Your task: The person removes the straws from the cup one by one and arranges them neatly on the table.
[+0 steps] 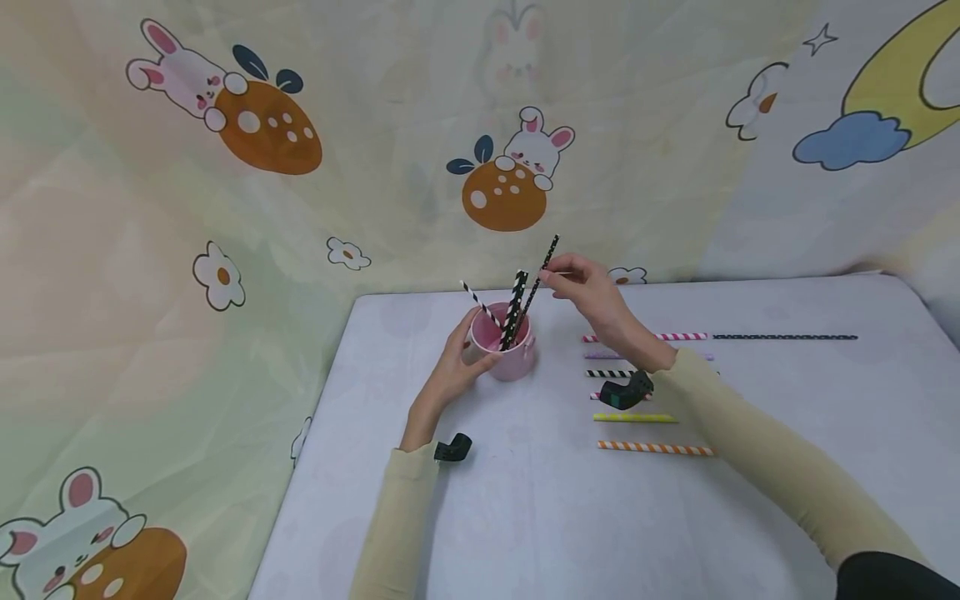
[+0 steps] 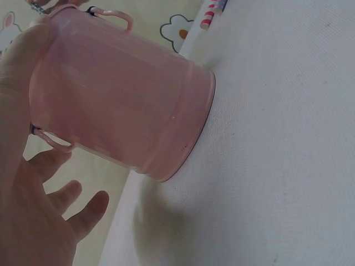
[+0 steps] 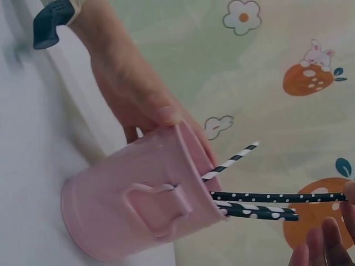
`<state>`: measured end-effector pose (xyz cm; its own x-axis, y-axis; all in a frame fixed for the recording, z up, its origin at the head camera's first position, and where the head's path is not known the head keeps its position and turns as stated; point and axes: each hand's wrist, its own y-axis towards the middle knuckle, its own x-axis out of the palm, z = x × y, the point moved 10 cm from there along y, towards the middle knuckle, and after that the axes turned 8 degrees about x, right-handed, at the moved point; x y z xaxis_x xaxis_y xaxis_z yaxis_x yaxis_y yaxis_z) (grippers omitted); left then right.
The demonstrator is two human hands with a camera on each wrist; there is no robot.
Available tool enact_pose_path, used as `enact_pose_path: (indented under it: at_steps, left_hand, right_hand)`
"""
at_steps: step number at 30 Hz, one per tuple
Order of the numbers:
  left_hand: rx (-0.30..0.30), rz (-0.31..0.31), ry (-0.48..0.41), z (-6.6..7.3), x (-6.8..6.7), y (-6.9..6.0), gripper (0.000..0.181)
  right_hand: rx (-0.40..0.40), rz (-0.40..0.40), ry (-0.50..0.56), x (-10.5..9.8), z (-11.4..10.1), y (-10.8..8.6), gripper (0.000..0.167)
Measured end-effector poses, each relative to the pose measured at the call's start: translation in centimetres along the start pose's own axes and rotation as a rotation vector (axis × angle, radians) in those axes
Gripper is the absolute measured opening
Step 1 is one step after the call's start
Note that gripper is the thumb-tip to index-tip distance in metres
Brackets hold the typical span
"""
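A small pink bucket (image 1: 513,367) with side handles stands on the table. My left hand (image 1: 455,367) holds it by the rim, its thumb on the near side; in the left wrist view the other fingers (image 2: 91,213) spread beside the bucket. Between thumb and fingertips, my right hand (image 1: 600,300) pinches the upper end of a black paper straw with white dots (image 3: 277,197). That straw's lower end is inside the bucket, hidden by the wall. A black-and-white striped straw (image 3: 236,159) and thicker black-and-white patterned straws (image 3: 258,211) also stick out of the bucket.
Several straws lie in rows to the right: pink striped (image 1: 682,337), black dotted (image 1: 784,337), yellow (image 1: 637,418) and orange striped (image 1: 654,448) among them. My right forearm covers parts of some. A printed cloth (image 1: 405,183) hangs behind the white table (image 1: 540,508).
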<state>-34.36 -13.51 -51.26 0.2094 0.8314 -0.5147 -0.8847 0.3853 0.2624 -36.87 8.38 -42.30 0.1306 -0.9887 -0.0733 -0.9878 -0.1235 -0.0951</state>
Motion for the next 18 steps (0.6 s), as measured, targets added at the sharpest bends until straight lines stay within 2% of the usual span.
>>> enact_pose_path:
  at_steps: [15, 18]
  left_hand:
    - [-0.011, -0.016, 0.012, -0.2, 0.1, -0.1, 0.091]
    - [-0.021, -0.018, 0.010, -0.3, 0.1, -0.1, 0.092]
  right_hand:
    - [-0.088, -0.009, 0.143, -3.8, -3.4, -1.7, 0.025]
    - [-0.098, -0.019, 0.127, -4.8, -4.0, -2.3, 0.024]
